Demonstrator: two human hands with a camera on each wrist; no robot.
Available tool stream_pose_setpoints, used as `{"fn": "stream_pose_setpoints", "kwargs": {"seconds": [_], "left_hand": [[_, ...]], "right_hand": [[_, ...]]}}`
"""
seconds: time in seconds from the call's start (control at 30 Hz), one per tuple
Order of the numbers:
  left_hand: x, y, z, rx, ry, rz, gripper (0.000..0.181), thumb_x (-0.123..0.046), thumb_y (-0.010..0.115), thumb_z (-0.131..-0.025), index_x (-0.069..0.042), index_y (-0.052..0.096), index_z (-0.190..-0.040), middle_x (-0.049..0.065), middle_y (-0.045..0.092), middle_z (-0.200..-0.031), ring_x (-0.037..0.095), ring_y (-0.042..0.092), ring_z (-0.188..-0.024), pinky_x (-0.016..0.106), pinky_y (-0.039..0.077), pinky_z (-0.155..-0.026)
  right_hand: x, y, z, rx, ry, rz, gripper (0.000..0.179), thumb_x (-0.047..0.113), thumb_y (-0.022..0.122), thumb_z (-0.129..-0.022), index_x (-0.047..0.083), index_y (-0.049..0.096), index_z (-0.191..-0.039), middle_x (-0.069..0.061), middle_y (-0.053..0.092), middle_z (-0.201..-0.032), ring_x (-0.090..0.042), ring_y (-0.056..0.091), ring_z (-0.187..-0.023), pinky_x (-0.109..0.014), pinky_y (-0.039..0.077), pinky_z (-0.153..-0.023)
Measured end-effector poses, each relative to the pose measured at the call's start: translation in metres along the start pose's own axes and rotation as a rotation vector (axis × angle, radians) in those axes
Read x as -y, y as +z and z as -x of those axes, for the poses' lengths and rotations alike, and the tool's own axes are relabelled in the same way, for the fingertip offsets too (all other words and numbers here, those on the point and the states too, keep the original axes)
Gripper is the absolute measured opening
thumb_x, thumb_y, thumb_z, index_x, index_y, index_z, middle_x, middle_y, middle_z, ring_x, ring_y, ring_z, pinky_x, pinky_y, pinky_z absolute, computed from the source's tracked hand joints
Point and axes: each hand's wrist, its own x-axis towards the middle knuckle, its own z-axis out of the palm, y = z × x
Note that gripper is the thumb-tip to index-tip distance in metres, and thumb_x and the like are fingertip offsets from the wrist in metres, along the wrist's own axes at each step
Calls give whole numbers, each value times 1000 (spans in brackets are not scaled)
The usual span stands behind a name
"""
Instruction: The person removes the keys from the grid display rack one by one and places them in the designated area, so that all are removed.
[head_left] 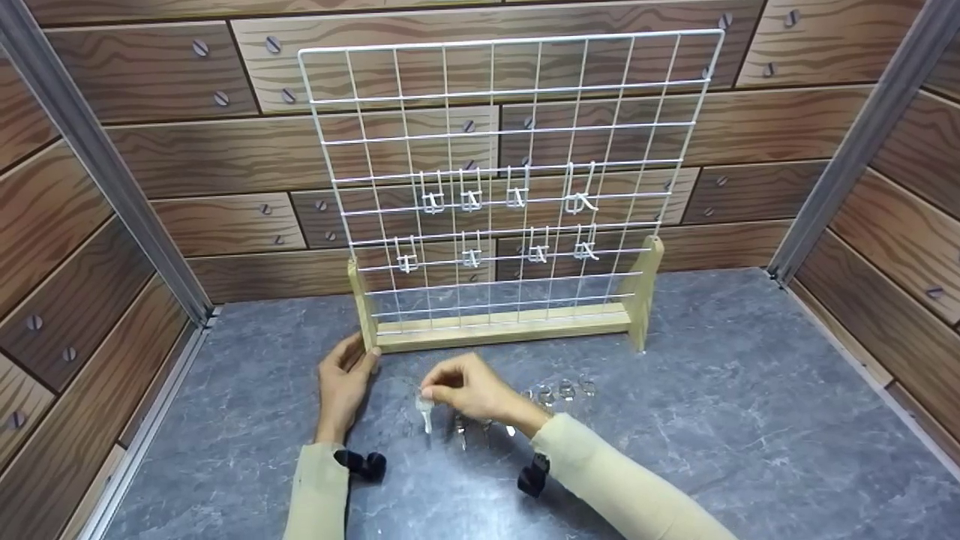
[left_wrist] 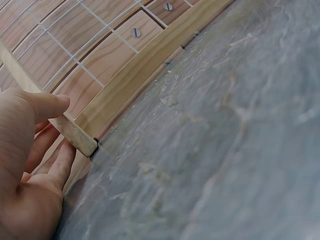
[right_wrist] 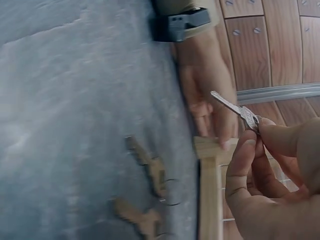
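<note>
My right hand [head_left: 474, 388] pinches a silver key [right_wrist: 242, 112] by its ring end between thumb and fingertips, above the tabletop. In the right wrist view the blade points away from the fingers. More keys with rings [right_wrist: 154, 172] lie on the table below that hand, some of them hidden behind it in the head view. My left hand [head_left: 343, 386] holds the left foot of the wooden stand [left_wrist: 82, 137], thumb on the near side and fingers beyond. The stand carries an upright white wire grid [head_left: 491, 135].
Several white hooks [head_left: 470, 199] hang on the grid in two rows. Several silver ring pieces [head_left: 567, 388] lie in a row on the grey marbled table [head_left: 735, 420], right of the right hand. Wood-patterned walls [head_left: 172, 157] enclose the back and sides.
</note>
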Motion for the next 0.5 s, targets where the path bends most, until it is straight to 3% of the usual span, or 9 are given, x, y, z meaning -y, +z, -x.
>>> {"fn": "stream_pose_setpoints", "kwargs": {"seconds": [0.5], "left_hand": [[-4, -1, 2, 5, -8, -24, 46, -5, 75, -100, 3, 63, -144, 29, 62, -145, 40, 59, -139, 15, 56, -100]], "right_hand": [[-10, -2, 11, 69, 52, 168, 4, 7, 79, -95, 4, 82, -97, -8, 80, -91, -4, 61, -72, -16, 52, -66]]}}
